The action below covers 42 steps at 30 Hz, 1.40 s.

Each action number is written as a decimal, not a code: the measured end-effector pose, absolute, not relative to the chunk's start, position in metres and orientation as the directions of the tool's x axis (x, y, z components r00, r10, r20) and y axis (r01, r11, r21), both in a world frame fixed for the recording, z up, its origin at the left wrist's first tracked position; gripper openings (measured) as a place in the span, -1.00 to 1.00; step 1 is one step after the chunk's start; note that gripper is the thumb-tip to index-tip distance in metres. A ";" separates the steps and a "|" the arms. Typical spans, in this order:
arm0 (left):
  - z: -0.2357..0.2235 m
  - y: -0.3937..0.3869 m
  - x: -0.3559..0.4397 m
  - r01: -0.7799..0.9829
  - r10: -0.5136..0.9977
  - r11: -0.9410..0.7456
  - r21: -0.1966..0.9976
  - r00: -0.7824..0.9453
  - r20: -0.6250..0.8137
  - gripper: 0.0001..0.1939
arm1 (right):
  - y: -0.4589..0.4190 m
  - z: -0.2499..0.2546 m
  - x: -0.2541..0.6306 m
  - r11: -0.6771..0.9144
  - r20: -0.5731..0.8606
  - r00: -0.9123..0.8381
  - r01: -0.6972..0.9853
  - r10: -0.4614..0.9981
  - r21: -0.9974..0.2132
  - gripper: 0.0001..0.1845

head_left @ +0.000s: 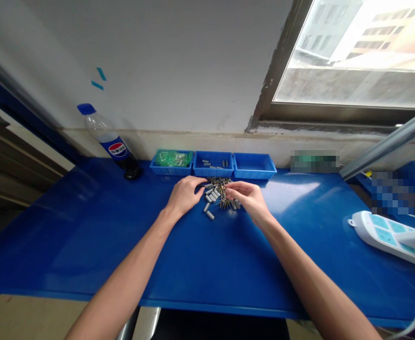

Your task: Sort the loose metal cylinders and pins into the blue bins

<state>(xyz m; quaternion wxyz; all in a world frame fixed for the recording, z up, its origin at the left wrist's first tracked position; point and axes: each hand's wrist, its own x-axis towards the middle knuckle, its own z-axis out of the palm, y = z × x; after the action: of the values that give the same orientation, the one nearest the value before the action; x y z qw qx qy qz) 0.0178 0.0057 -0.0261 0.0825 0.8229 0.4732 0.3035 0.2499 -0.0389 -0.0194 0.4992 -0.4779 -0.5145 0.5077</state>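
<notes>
A heap of small grey metal cylinders mixed with thin brass-and-dark screw-like pieces lies on the blue table. At its left edge is my left hand, thumb and fingers curved and apart, with no part visibly held. My right hand reaches over the right side of the heap. Its thumb and forefinger come together in a pinch, and whatever is between the tips is too small to make out. Two loose cylinders lie at the near side of the heap.
Behind the heap, three blue bins stand in a row: the left bin holds a green bag, the middle bin several small cylinders, the right bin nothing visible. A cola bottle stands left; a white power strip lies right.
</notes>
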 end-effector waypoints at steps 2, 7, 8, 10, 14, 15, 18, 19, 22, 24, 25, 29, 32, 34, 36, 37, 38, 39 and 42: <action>-0.032 0.009 0.015 0.758 0.845 -0.514 0.401 0.367 0.389 -0.75 | -0.038 -0.019 0.251 0.089 0.089 0.025 -0.015 0.996 -0.996 -0.69; -0.039 0.013 0.014 0.742 0.851 -0.500 0.446 0.329 0.409 -0.78 | -0.036 -0.022 0.253 0.248 0.244 0.259 0.020 0.934 -0.969 -0.38; -0.040 0.014 0.014 0.733 0.849 -0.504 0.457 0.326 0.415 -0.78 | -0.035 -0.023 0.253 0.246 0.245 0.258 0.029 0.935 -0.969 -0.33; -0.041 0.014 0.015 0.713 0.848 -0.508 0.483 0.316 0.425 -0.78 | -0.034 -0.026 0.253 0.231 0.234 0.241 0.042 0.942 -0.972 -0.31; -0.040 0.015 0.015 0.649 0.853 -0.499 0.574 0.250 0.458 -0.79 | -0.034 -0.029 0.253 0.206 0.213 0.222 0.051 0.952 -0.977 -0.46; -0.039 0.015 0.016 0.626 0.854 -0.496 0.602 0.224 0.470 -0.80 | -0.034 -0.029 0.253 0.201 0.206 0.214 0.046 0.955 -0.978 -0.50; -0.032 0.012 0.019 0.529 0.851 -0.499 0.686 0.150 0.504 -0.85 | -0.036 -0.027 0.253 0.175 0.175 0.175 0.017 0.969 -0.985 -0.60; -0.030 0.011 0.021 0.488 0.849 -0.505 0.711 0.134 0.511 -0.87 | -0.036 -0.026 0.252 0.162 0.161 0.157 0.008 0.974 -0.987 -0.62; -0.022 0.006 0.026 0.383 0.846 -0.523 0.761 0.128 0.518 -0.87 | -0.038 -0.024 0.251 0.130 0.130 0.101 0.005 0.986 -0.991 -0.62; -0.018 0.002 0.030 0.347 0.839 -0.540 0.767 0.156 0.521 -0.85 | -0.039 -0.021 0.249 0.112 0.111 0.048 -0.013 0.993 -0.994 -0.57; -0.017 0.000 0.031 0.336 0.833 -0.551 0.764 0.175 0.524 -0.84 | -0.040 -0.020 0.248 0.098 0.098 0.014 -0.034 0.995 -0.995 -0.53; -0.014 -0.006 0.036 0.331 0.800 -0.600 0.728 0.275 0.534 -0.84 | -0.042 -0.018 0.245 0.021 0.033 -0.099 -0.117 0.995 -0.993 -0.47; -0.013 -0.009 0.037 0.351 0.785 -0.618 0.704 0.329 0.525 -0.87 | -0.041 -0.021 0.245 -0.009 0.008 -0.123 -0.137 0.992 -0.991 -0.56; -0.013 -0.010 0.038 0.353 0.778 -0.627 0.695 0.343 0.527 -0.89 | -0.040 -0.024 0.245 -0.029 -0.007 -0.127 -0.167 0.992 -0.986 -0.59; -0.012 -0.011 0.039 0.346 0.771 -0.635 0.691 0.347 0.534 -0.90 | -0.040 -0.025 0.246 -0.039 -0.015 -0.120 -0.201 0.993 -0.979 -0.61; -0.011 -0.011 0.040 0.342 0.769 -0.636 0.691 0.347 0.537 -0.91 | -0.039 -0.025 0.246 -0.039 -0.014 -0.117 -0.213 0.993 -0.976 -0.64; -0.010 -0.012 0.040 0.339 0.768 -0.638 0.692 0.346 0.539 -0.91 | -0.039 -0.025 0.246 -0.039 -0.013 -0.116 -0.220 0.993 -0.975 -0.67; -0.010 -0.012 0.040 0.339 0.767 -0.639 0.691 0.349 0.538 -0.91 | -0.039 -0.024 0.246 -0.037 -0.011 -0.114 -0.222 0.993 -0.974 -0.69; -0.010 -0.010 0.039 0.377 0.756 -0.653 0.657 0.378 0.535 -0.88 | -0.039 -0.023 0.247 -0.028 -0.010 -0.090 -0.204 0.996 -0.979 -0.71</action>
<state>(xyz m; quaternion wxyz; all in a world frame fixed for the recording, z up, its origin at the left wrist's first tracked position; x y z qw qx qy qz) 0.0388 -0.0104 -0.0099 0.2197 0.8003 0.3538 0.4313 0.2467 -0.0387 -0.0226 0.5213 -0.4279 -0.4629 0.5752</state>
